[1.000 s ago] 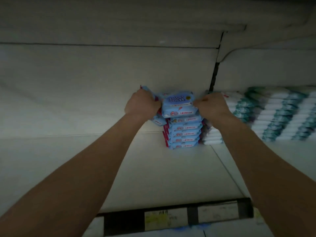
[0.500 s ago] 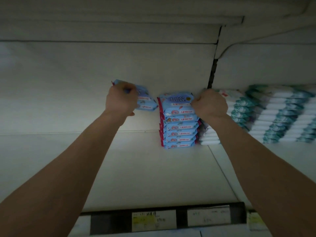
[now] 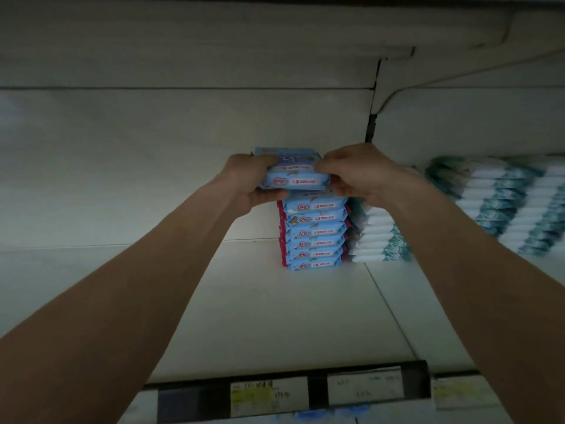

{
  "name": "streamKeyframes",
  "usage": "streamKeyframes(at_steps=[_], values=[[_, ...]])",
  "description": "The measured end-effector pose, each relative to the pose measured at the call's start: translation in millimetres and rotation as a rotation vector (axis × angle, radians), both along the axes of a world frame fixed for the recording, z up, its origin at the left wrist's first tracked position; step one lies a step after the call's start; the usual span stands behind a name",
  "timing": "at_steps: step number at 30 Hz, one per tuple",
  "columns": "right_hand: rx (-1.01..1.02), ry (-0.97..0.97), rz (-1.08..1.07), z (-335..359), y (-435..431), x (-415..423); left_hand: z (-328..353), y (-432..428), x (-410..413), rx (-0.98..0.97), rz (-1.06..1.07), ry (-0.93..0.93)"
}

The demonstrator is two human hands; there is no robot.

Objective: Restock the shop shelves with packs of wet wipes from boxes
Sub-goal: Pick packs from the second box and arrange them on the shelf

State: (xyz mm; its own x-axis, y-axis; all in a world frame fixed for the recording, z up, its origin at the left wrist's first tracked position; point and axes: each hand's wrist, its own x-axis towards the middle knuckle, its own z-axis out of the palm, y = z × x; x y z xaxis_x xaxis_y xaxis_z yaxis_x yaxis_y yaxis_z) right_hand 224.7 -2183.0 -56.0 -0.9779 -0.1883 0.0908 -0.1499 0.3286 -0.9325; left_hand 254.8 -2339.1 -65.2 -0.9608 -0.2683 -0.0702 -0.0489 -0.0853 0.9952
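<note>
Wet wipe packs clamped between my left hand and right hand, just over blue stack. I'd square edges, lower flat, release evenly.

Bare shelf floor is lying open left of the blue stack. White-teal stacks are crowding just beside its right, blocking me there. My held packs are hanging between stack top and upper shelf.
</note>
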Motion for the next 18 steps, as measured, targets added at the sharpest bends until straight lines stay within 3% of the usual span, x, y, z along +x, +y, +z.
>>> streamKeyframes(at_steps=[9,18], values=[[0.044,0.14,-0.116,-6.5,15.2,-18.3,3.6,17.2,-19.1,-0.429,-0.011,-0.035],[0.444,0.291,-0.101,-13.8,15.2,-30.5,-3.5,17.3,-32.3,-0.658,-0.029,-0.087]])
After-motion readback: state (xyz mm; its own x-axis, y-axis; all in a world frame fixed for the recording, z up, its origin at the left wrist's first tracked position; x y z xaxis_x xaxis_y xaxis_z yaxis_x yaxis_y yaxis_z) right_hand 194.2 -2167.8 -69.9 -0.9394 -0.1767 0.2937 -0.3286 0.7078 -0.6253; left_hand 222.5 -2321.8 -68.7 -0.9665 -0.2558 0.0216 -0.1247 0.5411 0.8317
